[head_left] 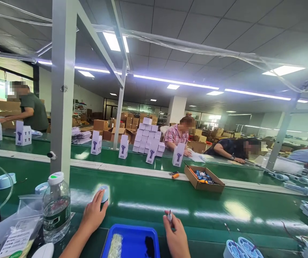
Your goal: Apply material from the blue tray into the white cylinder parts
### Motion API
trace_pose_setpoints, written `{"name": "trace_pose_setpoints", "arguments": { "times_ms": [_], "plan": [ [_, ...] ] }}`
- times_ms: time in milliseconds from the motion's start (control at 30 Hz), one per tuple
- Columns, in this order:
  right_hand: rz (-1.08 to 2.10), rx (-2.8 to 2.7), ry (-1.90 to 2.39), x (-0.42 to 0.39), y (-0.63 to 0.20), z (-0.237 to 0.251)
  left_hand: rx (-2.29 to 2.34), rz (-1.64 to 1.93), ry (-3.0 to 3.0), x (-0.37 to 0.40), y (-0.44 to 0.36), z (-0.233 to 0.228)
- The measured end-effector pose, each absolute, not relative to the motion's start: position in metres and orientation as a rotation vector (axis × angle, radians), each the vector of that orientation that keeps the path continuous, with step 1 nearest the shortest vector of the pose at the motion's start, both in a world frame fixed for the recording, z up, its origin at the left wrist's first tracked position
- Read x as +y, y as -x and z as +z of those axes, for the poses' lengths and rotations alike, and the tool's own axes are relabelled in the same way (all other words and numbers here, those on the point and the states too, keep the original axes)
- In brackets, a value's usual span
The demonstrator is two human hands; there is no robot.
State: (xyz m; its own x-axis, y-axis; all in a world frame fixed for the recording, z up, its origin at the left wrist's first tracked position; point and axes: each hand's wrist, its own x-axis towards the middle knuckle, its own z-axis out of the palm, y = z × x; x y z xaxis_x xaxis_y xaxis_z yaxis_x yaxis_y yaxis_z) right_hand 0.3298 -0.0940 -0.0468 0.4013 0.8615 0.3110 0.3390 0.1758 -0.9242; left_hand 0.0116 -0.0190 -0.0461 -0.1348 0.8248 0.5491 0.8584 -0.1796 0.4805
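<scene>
My left hand (95, 213) reaches over the green belt with its fingers round a small light-blue plastic housing (105, 194). Closer to the front edge, my right hand (176, 234) is closed on a small pale object with a thin dark tip (169, 216) pointing up; its exact kind I cannot make out. Between my forearms sits a blue tray (132, 231) with pale, clumped small pieces on its left and a pile of small black pieces on its right.
A water bottle (56, 208) stands beside my left forearm, near a plastic bag (22, 233). Light-blue housings with wires (246, 247) lie at front right. Across the belt are a cardboard box of parts (204, 178), white printed boxes (123, 147) and several co-workers. A metal post (62, 89) rises at left.
</scene>
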Motion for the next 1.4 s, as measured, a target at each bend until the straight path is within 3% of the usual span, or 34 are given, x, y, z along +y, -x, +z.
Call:
{"name": "trace_pose_setpoints", "arguments": {
  "times_ms": [233, 367, 500, 700, 867, 1400],
  "plan": [
    [0.489, -1.182, 1.453, -0.102, -0.334, -0.042, -2.113, -1.031, 1.871, -0.037, -0.013, -0.040],
    [0.572, -1.150, 1.458, -0.103, -0.332, -0.041, -2.071, -1.164, 1.823, -0.039, -0.016, -0.030],
    [0.612, -1.131, 1.433, -0.101, -0.329, -0.042, -2.040, -1.680, 1.803, -0.040, -0.016, -0.027],
    [0.537, -1.137, 1.467, -0.098, -0.330, -0.044, -2.293, -2.794, 1.422, -0.056, -0.028, -0.013],
    [0.527, -1.166, 1.421, -0.103, -0.331, -0.045, -2.076, -3.481, 1.064, -0.073, -0.047, 0.007],
    [0.575, -1.337, 1.482, -0.120, -0.331, -0.027, -2.100, -3.555, 1.158, -0.072, -0.054, 0.006]
  ]
}}
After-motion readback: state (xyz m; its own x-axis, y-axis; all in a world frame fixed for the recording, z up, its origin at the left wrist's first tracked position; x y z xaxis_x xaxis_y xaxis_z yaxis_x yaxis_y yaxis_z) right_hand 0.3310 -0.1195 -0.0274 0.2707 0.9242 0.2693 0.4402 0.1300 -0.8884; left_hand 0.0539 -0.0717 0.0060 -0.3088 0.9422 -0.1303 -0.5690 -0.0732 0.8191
